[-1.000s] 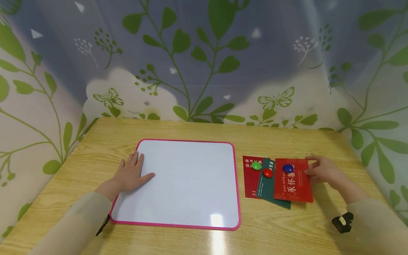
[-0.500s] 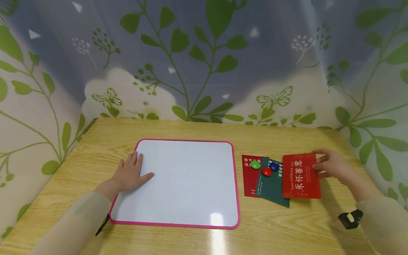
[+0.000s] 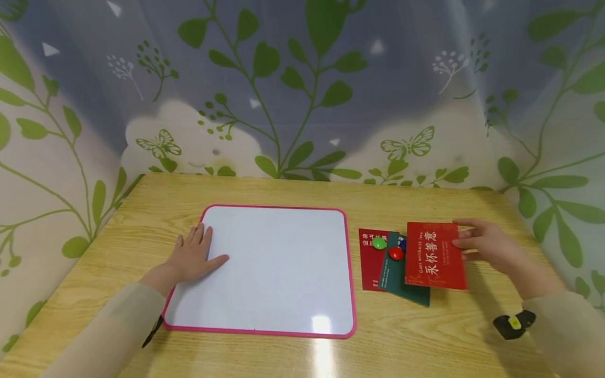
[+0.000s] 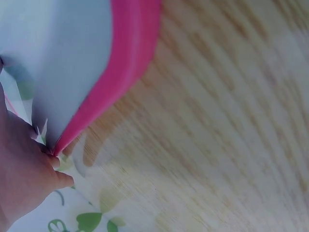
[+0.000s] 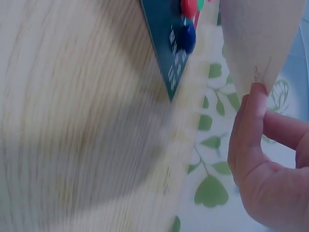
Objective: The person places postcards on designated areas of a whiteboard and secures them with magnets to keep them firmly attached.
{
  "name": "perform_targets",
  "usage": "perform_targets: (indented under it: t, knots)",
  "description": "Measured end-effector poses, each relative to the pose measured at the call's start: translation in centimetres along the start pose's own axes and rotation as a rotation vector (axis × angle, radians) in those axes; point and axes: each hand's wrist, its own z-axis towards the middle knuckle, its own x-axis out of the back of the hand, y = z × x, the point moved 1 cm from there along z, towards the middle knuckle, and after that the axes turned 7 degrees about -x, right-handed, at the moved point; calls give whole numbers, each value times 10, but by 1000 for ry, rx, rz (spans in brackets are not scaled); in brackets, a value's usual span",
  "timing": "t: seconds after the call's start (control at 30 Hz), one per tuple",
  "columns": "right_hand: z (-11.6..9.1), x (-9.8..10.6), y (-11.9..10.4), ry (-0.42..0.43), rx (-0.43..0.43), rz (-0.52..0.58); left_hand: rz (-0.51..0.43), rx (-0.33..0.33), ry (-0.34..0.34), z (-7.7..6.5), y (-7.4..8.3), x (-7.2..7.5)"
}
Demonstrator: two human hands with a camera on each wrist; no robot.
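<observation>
My left hand (image 3: 191,257) rests with straight, spread fingers on the left side of a whiteboard (image 3: 279,273) with a pink rim. By its right edge my right hand (image 3: 489,247) pinches a red card (image 3: 437,257) with white lettering, raised off the table. The right wrist view shows the pale back of this card (image 5: 260,38) above the fingers. Below and left of it lies a dark green card (image 3: 404,291), overlapping another red card (image 3: 371,270). A green magnet (image 3: 379,243), a red magnet (image 3: 396,253) and a partly hidden blue magnet (image 3: 402,243) sit on those two cards.
The wooden table (image 3: 264,357) carries the board on the left and the cards on the right. Behind it hangs a curtain (image 3: 302,105) printed with leaves and butterflies, which also runs along both sides.
The right hand drew the red card right, and the blue magnet came to lie on the green card. Since then hand and card have moved back left and slightly up. The left hand stays put.
</observation>
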Motion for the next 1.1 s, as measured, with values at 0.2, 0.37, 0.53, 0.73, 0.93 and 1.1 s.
perform_targets:
  t: [0.2, 0.37, 0.53, 0.73, 0.93, 1.1]
  knots:
    - [1, -20, -11, -24, 20, 36, -3, 0, -4, 0, 1, 0]
    - [5, -42, -23, -44, 38, 55, -8, 1, -5, 1, 2, 1]
    - [12, -67, -35, -58, 43, 86, -11, 3, -14, 0, 1, 1]
    - [21, -95, -49, -80, 50, 145, -7, 6, -8, 0, 1, 1]
    - [28, -118, -60, -78, 68, 177, -4, 6, -2, 0, 3, 2]
    - [36, -135, -68, -60, 70, 172, 5, 4, 1, -1, 3, 2]
